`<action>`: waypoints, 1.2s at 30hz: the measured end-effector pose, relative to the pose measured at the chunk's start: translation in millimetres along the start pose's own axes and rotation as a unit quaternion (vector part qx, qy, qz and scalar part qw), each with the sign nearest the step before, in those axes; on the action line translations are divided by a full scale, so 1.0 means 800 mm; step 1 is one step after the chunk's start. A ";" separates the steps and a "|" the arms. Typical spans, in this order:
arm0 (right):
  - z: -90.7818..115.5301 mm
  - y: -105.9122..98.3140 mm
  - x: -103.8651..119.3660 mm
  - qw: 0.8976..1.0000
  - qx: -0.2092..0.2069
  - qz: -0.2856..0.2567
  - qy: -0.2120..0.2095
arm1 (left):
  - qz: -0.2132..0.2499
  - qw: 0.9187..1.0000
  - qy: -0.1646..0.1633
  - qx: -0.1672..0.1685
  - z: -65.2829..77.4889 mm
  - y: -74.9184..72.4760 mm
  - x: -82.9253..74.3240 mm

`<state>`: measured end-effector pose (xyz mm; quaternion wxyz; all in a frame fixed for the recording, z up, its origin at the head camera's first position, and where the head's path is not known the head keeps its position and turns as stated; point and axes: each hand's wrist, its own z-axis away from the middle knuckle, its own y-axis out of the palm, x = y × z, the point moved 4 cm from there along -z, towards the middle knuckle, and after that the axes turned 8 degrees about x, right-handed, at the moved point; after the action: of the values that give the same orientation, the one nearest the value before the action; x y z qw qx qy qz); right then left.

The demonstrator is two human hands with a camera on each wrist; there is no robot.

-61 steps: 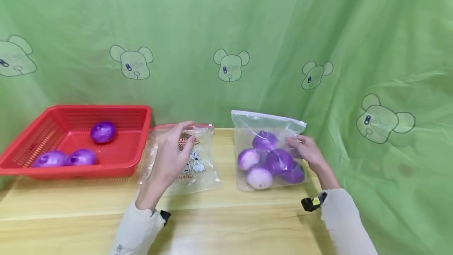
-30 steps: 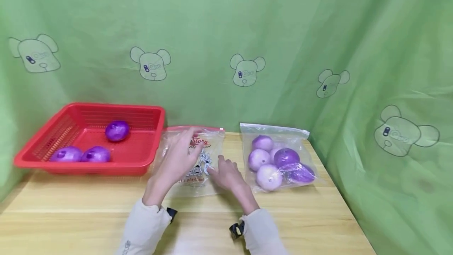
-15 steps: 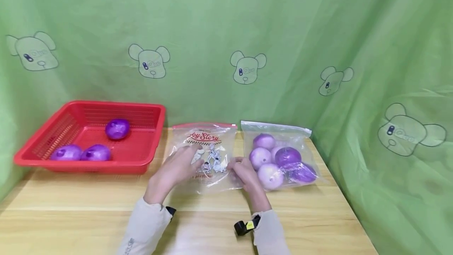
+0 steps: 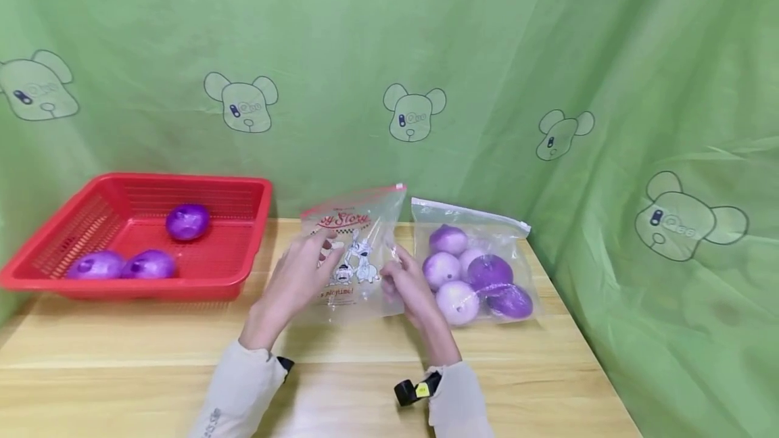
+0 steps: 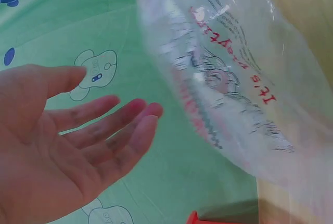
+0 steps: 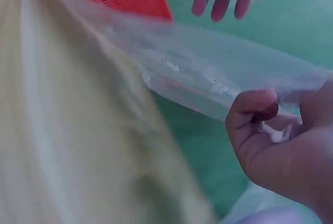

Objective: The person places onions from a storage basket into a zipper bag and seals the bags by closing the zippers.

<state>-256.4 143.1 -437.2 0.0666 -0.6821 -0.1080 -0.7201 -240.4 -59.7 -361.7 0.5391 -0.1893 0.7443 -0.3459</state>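
A clear printed zip bag point(image 4: 349, 249) with a red zip strip stands partly raised off the table between my hands. My right hand point(image 4: 410, 282) pinches its right side edge, and the right wrist view shows the curled fingers point(image 6: 255, 125) on the plastic. My left hand point(image 4: 298, 276) is beside the bag's left part; in the left wrist view its fingers point(image 5: 119, 130) are spread, apart from the plastic. To the right lies a second zip bag point(image 4: 517, 238) with a white zip strip, filled with several purple onions point(image 4: 489, 274).
A red plastic basket point(image 4: 252, 249) at the left holds purple onions point(image 4: 187, 222). All stand on a wooden table point(image 4: 341, 384). A green curtain point(image 4: 328, 19) printed with bear heads hangs behind and at the right.
My right hand left the onion bag, crossed to the printed bag and took its right edge. That bag has shifted right, and its right side is now lifted. My left hand stayed near it.
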 end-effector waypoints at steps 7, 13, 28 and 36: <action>0.024 0.023 0.064 0.976 -0.025 0.179 -0.123 | 0.079 0.994 0.032 -0.067 0.001 -0.022 -0.008; 0.042 0.042 0.098 0.928 -0.028 0.278 -0.245 | 0.147 0.978 0.047 -0.138 0.009 -0.051 -0.003; 0.051 0.012 0.083 0.927 0.173 0.317 -0.103 | 0.132 0.973 0.047 -0.184 0.017 -0.070 0.006; 0.063 0.006 0.091 0.930 0.204 0.296 -0.075 | 0.142 0.980 0.079 -0.118 0.018 -0.058 -0.012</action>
<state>-210.8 154.7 -361.8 0.4060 -0.7069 -0.0501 -0.5770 -227.8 -89.9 -324.8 0.4957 -0.1160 0.8396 -0.1895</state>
